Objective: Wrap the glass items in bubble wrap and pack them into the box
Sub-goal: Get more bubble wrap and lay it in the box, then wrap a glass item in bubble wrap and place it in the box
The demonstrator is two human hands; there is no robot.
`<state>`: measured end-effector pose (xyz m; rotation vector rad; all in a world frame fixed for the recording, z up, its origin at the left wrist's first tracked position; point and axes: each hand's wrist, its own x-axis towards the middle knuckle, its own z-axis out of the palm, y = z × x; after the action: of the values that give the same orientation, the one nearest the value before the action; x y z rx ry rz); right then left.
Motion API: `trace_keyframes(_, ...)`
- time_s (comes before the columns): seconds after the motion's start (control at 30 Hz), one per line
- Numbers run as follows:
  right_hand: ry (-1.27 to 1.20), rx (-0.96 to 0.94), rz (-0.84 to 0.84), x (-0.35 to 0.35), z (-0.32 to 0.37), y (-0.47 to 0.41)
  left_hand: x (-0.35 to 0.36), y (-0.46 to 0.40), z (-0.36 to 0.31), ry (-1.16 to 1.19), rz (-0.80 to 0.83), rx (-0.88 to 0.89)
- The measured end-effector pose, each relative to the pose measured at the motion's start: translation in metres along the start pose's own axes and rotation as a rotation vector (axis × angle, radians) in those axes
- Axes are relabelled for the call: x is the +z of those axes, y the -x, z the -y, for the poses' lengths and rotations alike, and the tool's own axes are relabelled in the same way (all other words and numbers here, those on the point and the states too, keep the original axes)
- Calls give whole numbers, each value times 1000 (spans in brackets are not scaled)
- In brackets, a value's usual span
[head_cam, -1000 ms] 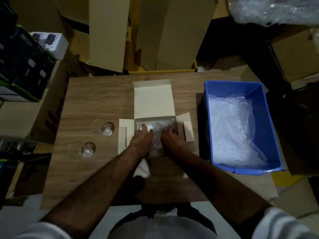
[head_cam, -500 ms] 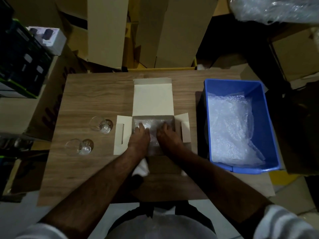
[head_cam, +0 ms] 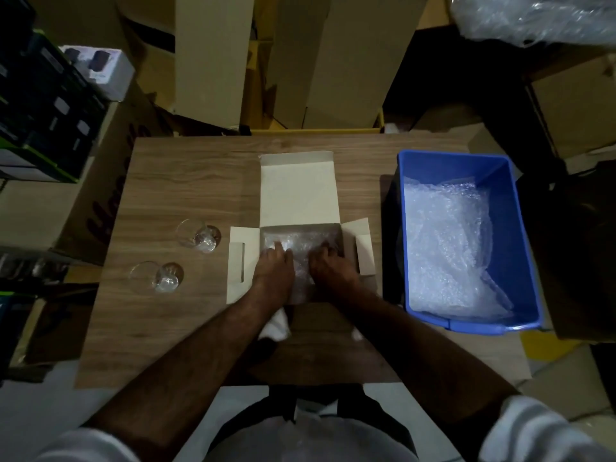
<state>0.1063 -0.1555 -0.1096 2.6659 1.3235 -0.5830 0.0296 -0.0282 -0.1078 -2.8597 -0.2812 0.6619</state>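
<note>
An open cardboard box [head_cam: 298, 191] lies at the table's middle, its lid folded back and side flaps spread. Inside it sits a bubble-wrapped bundle [head_cam: 300, 248]. My left hand [head_cam: 273, 271] and my right hand [head_cam: 328, 270] both press down on the bundle, fingers reaching into the box. Whether the fingers curl round the wrap is hard to tell in the dim light. Two bare glasses lie on their sides to the left of the box: one [head_cam: 198, 235] nearer the box, another [head_cam: 158, 278] closer to the table's left edge.
A blue plastic bin [head_cam: 520, 228] holding loose bubble wrap [head_cam: 446, 248] stands at the table's right end. Cardboard cartons stand behind the wooden table [head_cam: 173, 181] and stacked boxes to its left. A roll of bubble wrap [head_cam: 533, 15] shows at the top right.
Both hands have stayed on the wrapped bundle in the box, shifting only slightly. The glasses and the bin have not moved.
</note>
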Motion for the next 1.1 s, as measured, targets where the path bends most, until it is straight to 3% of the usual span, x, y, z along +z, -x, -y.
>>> trace_keyframes(0.2,-11,-25,-29,3,-2,3,-1,1,4,22,11,15)
trace_keyframes(0.37,-2,-99,-54,-16,-7,16,-15,9,7,53,-76,31)
trace_keyframes(0.53,-255,-40,-384,-45,-34,67,-34,28,1,273,-295,67)
trace_keyframes(0.67,-293,-1,-401,-56,-67,112,-59,30,-36,463,-499,76)
trace_keyframes(0.8,-386,168,-605,-43,-102,147,-84,19,-87,554,-545,116)
trace_keyframes(0.93,-325,326,-518,-18,-140,170,-107,6,-140,654,-618,182)
trace_keyframes(1.1,-314,439,-143,-11,-180,179,-117,-24,-184,621,-597,226)
